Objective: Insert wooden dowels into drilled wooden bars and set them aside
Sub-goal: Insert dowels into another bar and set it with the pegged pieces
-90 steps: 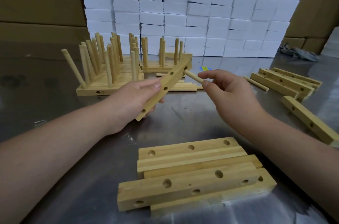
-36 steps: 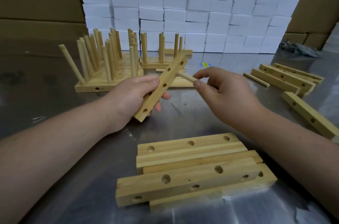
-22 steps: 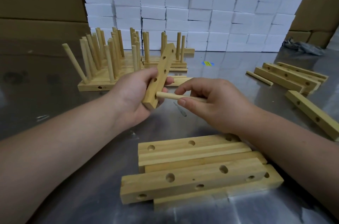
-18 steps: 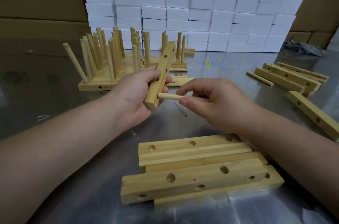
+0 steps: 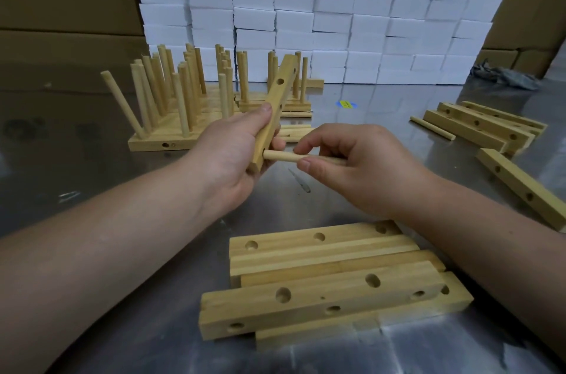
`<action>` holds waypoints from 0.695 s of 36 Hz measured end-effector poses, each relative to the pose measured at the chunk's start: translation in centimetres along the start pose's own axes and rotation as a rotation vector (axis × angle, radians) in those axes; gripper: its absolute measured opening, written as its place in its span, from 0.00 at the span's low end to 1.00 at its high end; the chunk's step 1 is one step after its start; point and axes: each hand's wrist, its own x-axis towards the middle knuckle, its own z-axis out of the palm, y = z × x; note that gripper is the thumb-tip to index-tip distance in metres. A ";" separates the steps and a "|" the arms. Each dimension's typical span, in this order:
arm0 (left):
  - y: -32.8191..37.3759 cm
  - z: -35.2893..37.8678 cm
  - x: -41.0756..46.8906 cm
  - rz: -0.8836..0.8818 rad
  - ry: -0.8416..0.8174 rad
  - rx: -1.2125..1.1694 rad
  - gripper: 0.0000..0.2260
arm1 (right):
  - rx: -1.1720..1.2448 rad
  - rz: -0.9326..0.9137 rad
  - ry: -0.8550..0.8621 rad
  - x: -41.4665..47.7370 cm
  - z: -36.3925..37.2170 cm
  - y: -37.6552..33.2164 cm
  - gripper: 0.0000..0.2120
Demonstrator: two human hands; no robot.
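1. Fingers (image 5: 266, 110) of left hand (image 5: 229, 159) are gripping bar (image 5: 280, 98), holding it tilted above surface (image 5: 76, 165), probably bracing for insertion.
2. Right hand (image 5: 364, 171) is pinching dowel (image 5: 280, 156), aiming its tip at the lowest hole.

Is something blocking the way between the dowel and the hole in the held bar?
Nothing visible does. The dowel, pinched by the right hand, has its tip at the lowest hole of the bar that the left hand grips.

Dowel (image 5: 283, 156) tip now low on bar (image 5: 281, 88)
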 end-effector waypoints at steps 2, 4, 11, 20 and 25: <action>-0.2 0.1 -0.1 0.012 -0.036 0.002 0.07 | -0.003 -0.004 0.002 0.0 0.0 0.0 0.13; -0.3 0.2 -0.1 0.026 -0.061 0.023 0.08 | -0.003 -0.010 0.013 0.0 0.0 -0.1 0.13; -0.5 0.4 -0.1 -0.010 -0.057 -0.052 0.09 | -0.019 -0.016 0.035 0.1 -0.1 -0.3 0.15; -0.9 0.2 0.0 -0.031 -0.042 -0.074 0.15 | -0.036 0.004 0.039 0.1 -0.2 -0.6 0.13; -1.1 0.3 0.2 -0.040 -0.040 -0.077 0.16 | -0.002 0.015 0.061 0.1 -0.2 -0.5 0.13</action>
